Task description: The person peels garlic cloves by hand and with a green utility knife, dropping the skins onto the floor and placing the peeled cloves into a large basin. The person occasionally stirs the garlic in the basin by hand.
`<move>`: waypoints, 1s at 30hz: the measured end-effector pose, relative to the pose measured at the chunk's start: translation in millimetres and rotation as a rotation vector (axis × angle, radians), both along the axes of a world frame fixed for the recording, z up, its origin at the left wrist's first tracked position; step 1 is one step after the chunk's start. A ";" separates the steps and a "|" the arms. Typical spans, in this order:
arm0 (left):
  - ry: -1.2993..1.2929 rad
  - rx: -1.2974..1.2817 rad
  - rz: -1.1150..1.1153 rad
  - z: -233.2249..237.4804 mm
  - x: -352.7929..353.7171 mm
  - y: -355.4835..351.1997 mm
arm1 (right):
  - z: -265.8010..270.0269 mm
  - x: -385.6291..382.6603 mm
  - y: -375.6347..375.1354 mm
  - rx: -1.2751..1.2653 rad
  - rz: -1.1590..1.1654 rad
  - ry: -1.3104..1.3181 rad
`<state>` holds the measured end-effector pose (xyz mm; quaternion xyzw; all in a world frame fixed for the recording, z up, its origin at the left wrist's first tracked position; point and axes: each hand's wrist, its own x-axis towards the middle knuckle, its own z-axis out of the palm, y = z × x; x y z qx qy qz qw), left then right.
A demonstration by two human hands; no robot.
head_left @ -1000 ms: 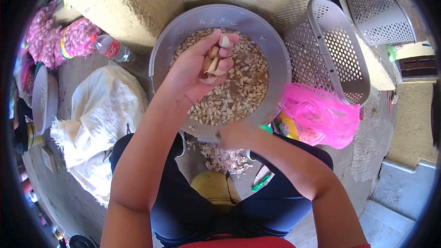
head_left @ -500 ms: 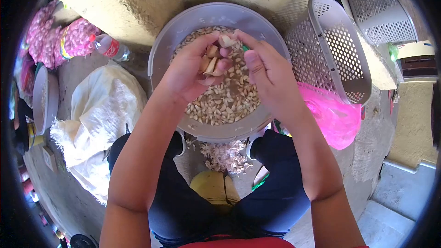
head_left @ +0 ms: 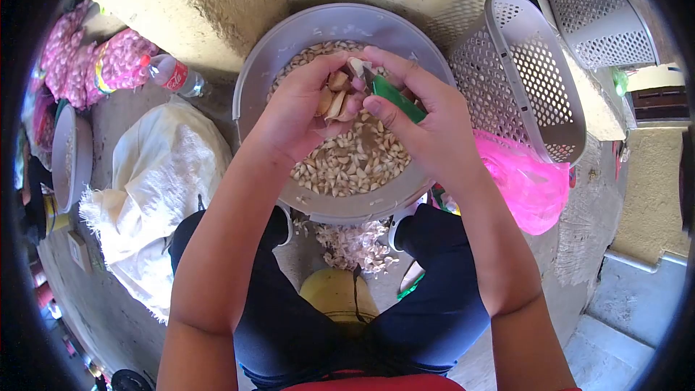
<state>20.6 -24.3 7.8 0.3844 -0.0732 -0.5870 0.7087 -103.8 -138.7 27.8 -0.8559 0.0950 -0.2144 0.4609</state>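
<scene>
Several unpeeled garlic cloves (head_left: 334,101) lie cupped in my left hand (head_left: 297,105), whose fingers curl around them. Between its thumb and fingertips sits one pale garlic clove (head_left: 356,66). My right hand (head_left: 427,105) is closed on a green-handled knife (head_left: 397,98), with the short blade against that pale clove. Both hands are held above a large grey basin (head_left: 340,211). Inside the basin, many peeled garlic cloves (head_left: 355,166) sit in water.
Garlic skins (head_left: 355,246) are heaped on the floor between my feet. A white sack (head_left: 156,188) and a cola bottle (head_left: 174,76) stand left, near net bags of garlic (head_left: 127,65). At right are a perforated basket (head_left: 536,80) and a pink plastic bag (head_left: 525,181).
My right hand has turned, so the green knife handle now shows. The blade has come to the pale clove; my left hand still holds the garlic in nearly the same place.
</scene>
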 end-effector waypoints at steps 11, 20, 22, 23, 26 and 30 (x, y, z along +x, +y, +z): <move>-0.163 0.023 0.012 2.5 -6.4 -4.0 | -5.4 2.8 1.5 0.046 0.001 -0.002; -0.168 -0.030 0.003 5.8 -6.9 -1.2 | -0.1 0.5 3.8 0.121 0.009 0.036; -0.165 -0.066 -0.027 4.5 -3.8 0.1 | -1.1 0.6 3.5 0.133 0.016 0.031; -0.164 -0.084 -0.041 4.1 -3.0 0.2 | -2.6 0.6 3.3 0.153 0.019 0.022; -0.181 -0.012 0.042 10.3 -9.8 -3.3 | -6.1 0.5 2.8 0.152 0.022 0.000; -0.167 -0.013 0.056 12.3 -11.9 -4.0 | -2.8 -0.5 2.3 0.003 0.016 0.002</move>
